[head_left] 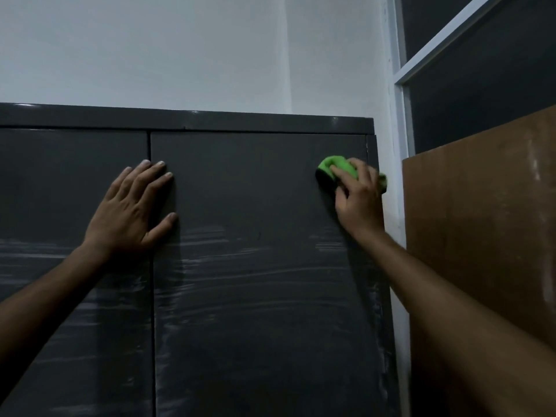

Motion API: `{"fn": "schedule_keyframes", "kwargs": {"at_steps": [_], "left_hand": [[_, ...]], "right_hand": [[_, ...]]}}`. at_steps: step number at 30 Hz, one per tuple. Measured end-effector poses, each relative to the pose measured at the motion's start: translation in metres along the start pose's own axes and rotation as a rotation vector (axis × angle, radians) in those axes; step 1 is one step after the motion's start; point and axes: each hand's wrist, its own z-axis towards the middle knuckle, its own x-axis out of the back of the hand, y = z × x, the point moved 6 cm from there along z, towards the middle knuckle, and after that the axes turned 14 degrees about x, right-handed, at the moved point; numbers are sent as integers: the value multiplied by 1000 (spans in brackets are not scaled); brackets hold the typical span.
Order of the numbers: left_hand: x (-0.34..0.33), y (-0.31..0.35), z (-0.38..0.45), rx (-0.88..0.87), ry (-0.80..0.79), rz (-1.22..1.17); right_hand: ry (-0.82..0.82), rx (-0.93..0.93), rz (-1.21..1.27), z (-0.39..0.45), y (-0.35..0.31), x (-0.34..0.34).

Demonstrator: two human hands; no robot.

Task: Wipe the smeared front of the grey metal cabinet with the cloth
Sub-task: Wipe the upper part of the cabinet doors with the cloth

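Dark grey cabinet: smooth painted metal with a dull sheen, streaked with whitish smears lower down. Green cloth: soft fabric. Brown board: matt, scuffed.

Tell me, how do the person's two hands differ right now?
The left hand lies flat and empty, fingers spread over the seam between the doors; the right hand grips a green cloth near the right door's upper right corner. Both press on the grey cabinet, above the white smears.
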Motion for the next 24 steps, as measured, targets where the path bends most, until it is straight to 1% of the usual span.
{"fn": "schedule_keyframes", "kwargs": {"at_steps": [2, 4, 5, 7, 9, 10, 11, 12, 14, 16, 18, 21, 22, 23, 24], "left_hand": [[0, 0, 0, -4, 0, -3], [-1, 0, 1, -7, 0, -7], [-2, -1, 1, -4, 3, -7], [-1, 0, 0, 6, 9, -6], [-1, 0, 0, 6, 6, -6], [-1, 0, 0, 5, 6, -6], [0, -1, 0, 4, 6, -5], [-1, -1, 0, 3, 7, -4], [-1, -2, 1, 1, 9, -2], [-3, -2, 1, -3, 9, 2], [-4, -3, 0, 1, 10, 4], [-5, -4, 0, 6, 13, 0], [-5, -5, 0, 4, 18, -1], [-5, -5, 0, 0, 21, 0], [-4, -6, 0, -3, 23, 0]], "right_hand": [[-101, 144, -13, -47, -8, -3], [-160, 192, -25, -81, 1, 2], [-159, 160, -18, -80, 10, 6], [-85, 16, -10, -52, 29, 9], [12, -115, -5, -18, 33, 8], [38, -129, 9, -10, 28, 6], [35, -104, 20, -11, 22, 1], [6, -35, 15, -22, 15, -3], [-97, 133, -9, -70, 2, -7], [-156, 212, -15, -111, 5, -2], [-134, 153, -6, -103, 22, 6], [-12, -69, 9, -59, 30, 5], [15, -106, 22, -53, 23, 3], [10, -98, 28, -54, 14, 0], [-27, -35, 24, -64, 6, -3]]}}
